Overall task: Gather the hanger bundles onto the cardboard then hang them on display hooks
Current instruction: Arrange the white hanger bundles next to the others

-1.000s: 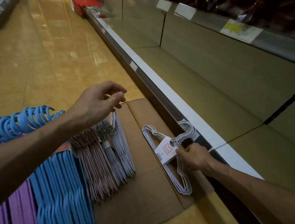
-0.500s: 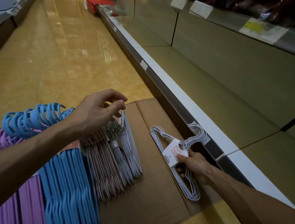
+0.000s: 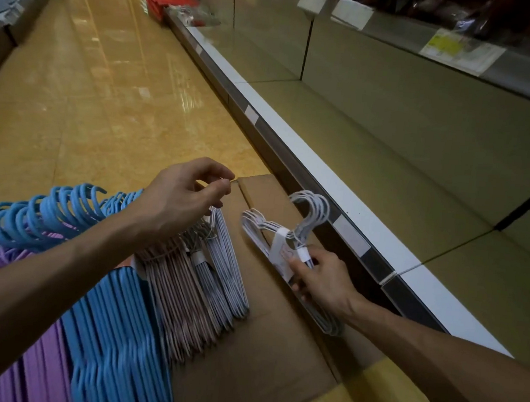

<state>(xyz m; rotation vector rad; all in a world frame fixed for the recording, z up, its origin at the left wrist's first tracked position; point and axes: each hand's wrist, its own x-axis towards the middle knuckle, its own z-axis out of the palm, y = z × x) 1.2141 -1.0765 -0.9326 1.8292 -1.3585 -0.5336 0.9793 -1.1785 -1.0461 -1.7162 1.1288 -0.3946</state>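
Place: a shop aisle is seen, with a shiny yellow floor [image 3: 84,97] and a long low shelf [image 3: 371,164] with a white front edge on the right.
Cardboard: a flat brown cardboard sheet [image 3: 264,353] is laid on the floor beside the shelf.
White bundle: a white wire hanger bundle [image 3: 274,233] with a paper label is gripped near its neck by the right hand [image 3: 324,281]. Its hooks are raised toward the shelf edge, and its lower end is seen near the cardboard.
Left hand: the left hand [image 3: 178,203] is held over the cardboard with thumb and fingers pinched on the top of the white and grey hanger bundles [image 3: 226,267].
Pink bundle: a pink wire hanger bundle [image 3: 174,292] is laid on the cardboard, touching the white and grey ones.
Blue hangers: blue hangers [image 3: 119,341] are piled left of the pink bundle, hooks pointing away.
Purple hangers: purple hangers [image 3: 38,370] are seen at the far left.
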